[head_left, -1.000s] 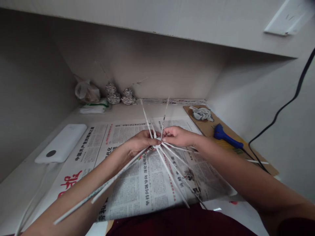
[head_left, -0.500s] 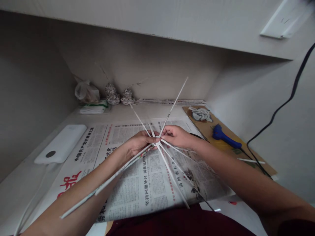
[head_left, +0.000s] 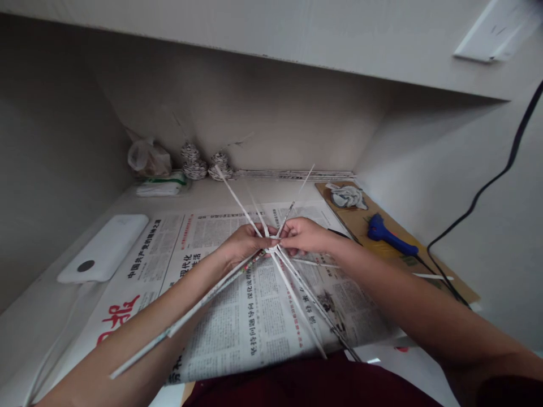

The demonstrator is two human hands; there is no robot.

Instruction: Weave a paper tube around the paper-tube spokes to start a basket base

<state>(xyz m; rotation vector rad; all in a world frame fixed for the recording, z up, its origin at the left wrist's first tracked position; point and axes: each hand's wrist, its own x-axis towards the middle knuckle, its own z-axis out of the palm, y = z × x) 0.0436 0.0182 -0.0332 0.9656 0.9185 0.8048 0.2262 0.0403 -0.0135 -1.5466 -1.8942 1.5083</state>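
Several rolled paper sticks (head_left: 297,302) spread outward like spokes from a small woven centre, held just over the newspaper (head_left: 220,328). My left hand (head_left: 246,244) pinches that centre from the left, thumb on top. From the right, my right hand (head_left: 303,234) has its thumb and fingertips closed on the paper sticks beside the centre. One long pair of sticks slants down over my left forearm. Others point away toward the back wall and down toward my lap. My fingers hide part of the woven centre.
Two woven gourd shapes (head_left: 195,164) and a bundle of paper sticks (head_left: 297,175) lie at the back wall. A white power bank (head_left: 104,249) is at left. At right, a blue glue gun (head_left: 390,237) and a crumpled cloth (head_left: 348,196) rest on a brown board (head_left: 464,288).
The stick by my right hand has tipped lower at the back. Sticks below the centre have drawn closer together, while both hands stay nearly in place.
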